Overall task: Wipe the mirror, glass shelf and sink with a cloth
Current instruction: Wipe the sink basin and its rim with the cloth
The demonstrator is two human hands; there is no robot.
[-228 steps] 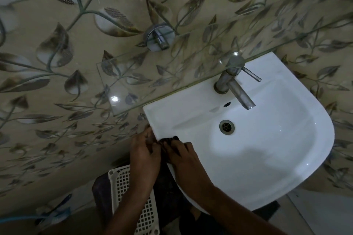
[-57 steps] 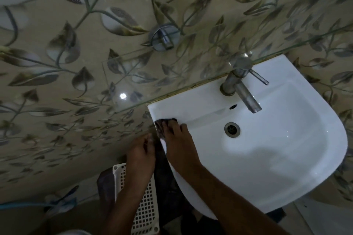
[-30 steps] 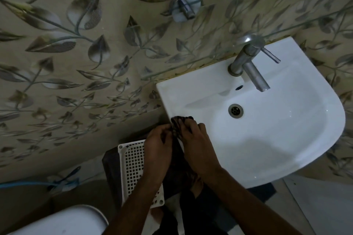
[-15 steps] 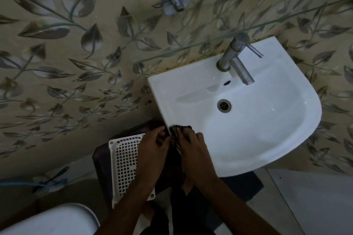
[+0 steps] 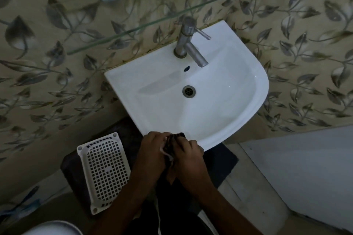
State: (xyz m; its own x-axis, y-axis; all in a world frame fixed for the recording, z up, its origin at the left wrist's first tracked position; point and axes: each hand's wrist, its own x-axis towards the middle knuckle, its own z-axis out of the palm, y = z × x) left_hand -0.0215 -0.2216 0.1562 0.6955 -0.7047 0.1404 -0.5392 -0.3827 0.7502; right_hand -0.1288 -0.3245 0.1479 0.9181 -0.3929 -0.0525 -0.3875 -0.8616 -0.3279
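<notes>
Landmark: white wall-hung sink (image 5: 238, 112), basin bare.
White perforated tray (image 5: 104, 171): left of the sink's front edge, lower down, resting on a dark surface, tilted slightly.
Left forearm: rising from the bottom edge, angled up and right toward the sink's front rim.
Left hand (image 5: 152, 149): just off the sink's front-left rim, knuckles up, fingers curled narrow and pinching the dark cloth (image 5: 172, 146).
Dark cloth: bunched between both hands, top tip touching the sink's front rim, the rest trailing down below the rim between the wrists.
Right hand (image 5: 188, 160): at the sink's front rim, pressed close beside the left hand, back of hand up, fingers folded tight on the same cloth.
Right forearm: entering from the lower right, slanting up and left to the rim.
Drain (image 5: 188, 91): centre of the basin, well apart from the hands.
Steel tap (image 5: 188, 44): at the sink's back edge, spout pointing over the basin.
Glass shelf (image 5: 152, 23): above the sink's back edge, slanting across the leaf-patterned tiles.
</notes>
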